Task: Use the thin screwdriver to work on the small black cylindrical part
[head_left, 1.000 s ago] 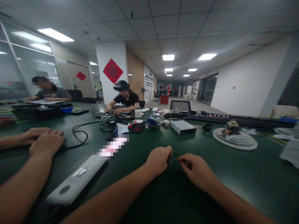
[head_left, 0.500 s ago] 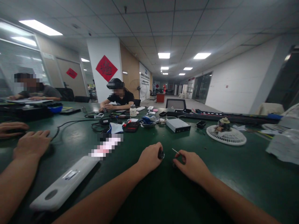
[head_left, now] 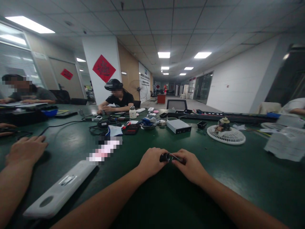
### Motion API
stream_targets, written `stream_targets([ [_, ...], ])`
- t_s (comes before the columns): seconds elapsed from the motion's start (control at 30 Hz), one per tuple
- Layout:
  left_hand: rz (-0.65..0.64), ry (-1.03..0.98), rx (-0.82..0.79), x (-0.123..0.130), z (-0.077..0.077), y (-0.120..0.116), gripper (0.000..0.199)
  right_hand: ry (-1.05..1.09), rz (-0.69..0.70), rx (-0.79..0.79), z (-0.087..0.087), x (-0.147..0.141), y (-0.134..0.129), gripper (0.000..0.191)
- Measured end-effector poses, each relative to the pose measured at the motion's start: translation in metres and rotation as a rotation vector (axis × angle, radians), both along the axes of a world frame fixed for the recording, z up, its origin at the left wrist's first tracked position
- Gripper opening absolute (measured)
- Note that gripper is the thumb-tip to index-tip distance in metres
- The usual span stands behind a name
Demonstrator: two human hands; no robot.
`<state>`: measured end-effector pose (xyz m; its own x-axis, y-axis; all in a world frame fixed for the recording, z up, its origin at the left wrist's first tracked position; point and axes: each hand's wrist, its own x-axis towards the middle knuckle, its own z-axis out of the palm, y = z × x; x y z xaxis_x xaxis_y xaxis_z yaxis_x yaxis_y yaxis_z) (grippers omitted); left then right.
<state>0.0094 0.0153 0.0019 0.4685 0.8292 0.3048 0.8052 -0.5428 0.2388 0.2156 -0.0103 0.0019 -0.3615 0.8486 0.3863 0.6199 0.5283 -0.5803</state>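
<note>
Over the green table point(head_left: 147, 197), my two hands almost meet. My left hand point(head_left: 152, 160) is closed round a small black cylinder point(head_left: 164, 157) with a shiny rim at its right end. Pinched in my right hand point(head_left: 192, 163) is a thin metal rod point(head_left: 175, 156), its tip beside the cylinder's rim. Whether the rod touches the cylinder or only passes in front, I cannot tell. Something dark shows beneath my right fingers, too small to name.
A white power strip point(head_left: 60, 190) lies to the left, near another person's hand point(head_left: 26, 152). Farther back are a grey box-shaped drive point(head_left: 178, 126), a white fan grille with a motor point(head_left: 225, 135), a bottle point(head_left: 132, 112) and black cables point(head_left: 98, 127). A person in a headset sits opposite.
My right hand has moved left, bringing the rod up to the black cylinder. My left hand has turned the cylinder slightly. The whole view has shifted a little.
</note>
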Motion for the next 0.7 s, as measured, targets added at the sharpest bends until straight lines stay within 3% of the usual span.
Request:
stream_targets([
  [0.37,-0.048,0.032,-0.019,0.005,0.0054,-0.0064,0.029,0.038,-0.064,-0.048,-0.0045,-0.0015,0.002,0.029],
  [0.7,-0.068,0.036,-0.009,0.0051,0.0058,-0.007,0.025,0.091,-0.017,-0.065,-0.0042,0.0006,0.0046,0.024],
])
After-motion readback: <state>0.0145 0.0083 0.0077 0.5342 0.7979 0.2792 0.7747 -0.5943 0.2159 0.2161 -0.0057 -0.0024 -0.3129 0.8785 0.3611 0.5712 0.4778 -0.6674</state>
